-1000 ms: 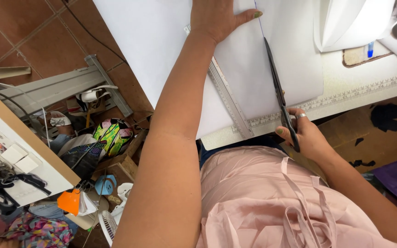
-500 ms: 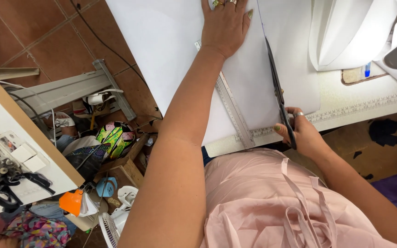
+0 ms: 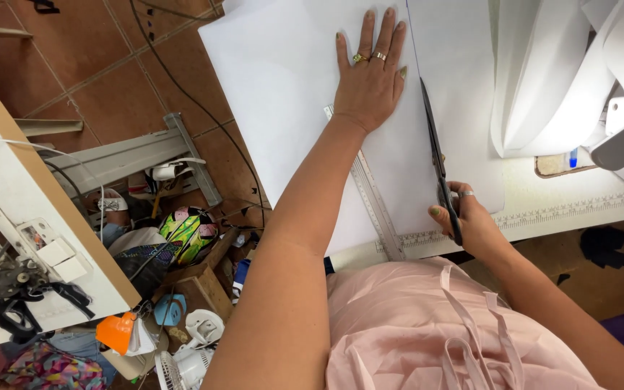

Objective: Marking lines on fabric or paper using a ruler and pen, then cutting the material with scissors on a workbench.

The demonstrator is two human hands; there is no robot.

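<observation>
**Long cut, little margin beside the fingers**

At the left of the frame a second machine table (image 3: 16, 238) stands over a heap of clutter (image 3: 175, 289) on the tile floor, well away from the work. The white sheet (image 3: 283, 87) fills the upper middle, lying flat on the table (image 3: 579, 206), with a steel ruler (image 3: 373, 198) running under the forearm toward the near edge.

The left hand (image 3: 370, 83) lies flat on the sheet, fingers spread and straight, gripping nothing, only pressing down. Its little finger sits just beside the scissors (image 3: 438, 162).

The right hand (image 3: 471, 220), lower right of centre, is closed through the handles, blades partly open along a faint line on the sheet.

To my eye the risk is plain: if the sheet slides or buckles under that palm, the cut wanders off the line. And blades run forward this close could nick the near finger.
</observation>
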